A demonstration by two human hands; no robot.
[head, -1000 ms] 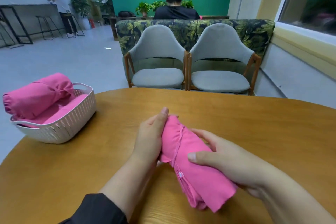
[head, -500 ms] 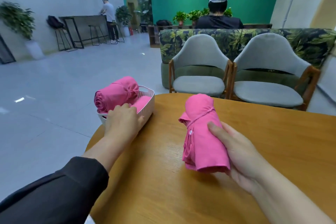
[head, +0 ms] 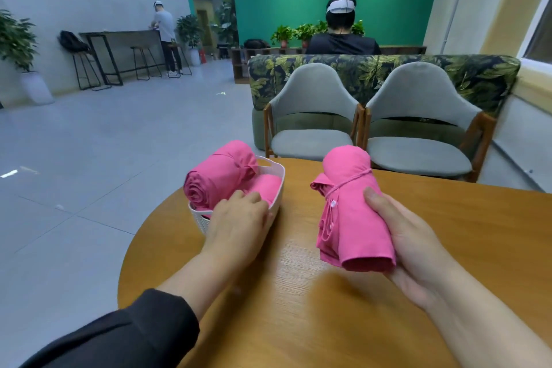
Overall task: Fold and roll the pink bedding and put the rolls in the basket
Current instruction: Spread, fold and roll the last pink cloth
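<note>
Stools (head: 143,61) and a standing person (head: 164,36) fill the ten o'clock distance. Nearer, a white basket (head: 276,179) at the wooden table's (head: 298,293) edge holds two pink rolls (head: 218,179); the left hand (head: 239,227) rests on its near rim, fingers relaxed. At three o'clock the right hand (head: 415,245) grips a tied pink roll (head: 352,218) above the table.

Left hand (head: 239,224) is off the pink roll (head: 352,215) and now over at the white basket (head: 270,179), fingers on the near rim and against the rolls inside. Right hand (head: 409,245) alone holds the roll, now raised off the wooden table (head: 448,233) and stood more upright.
</note>
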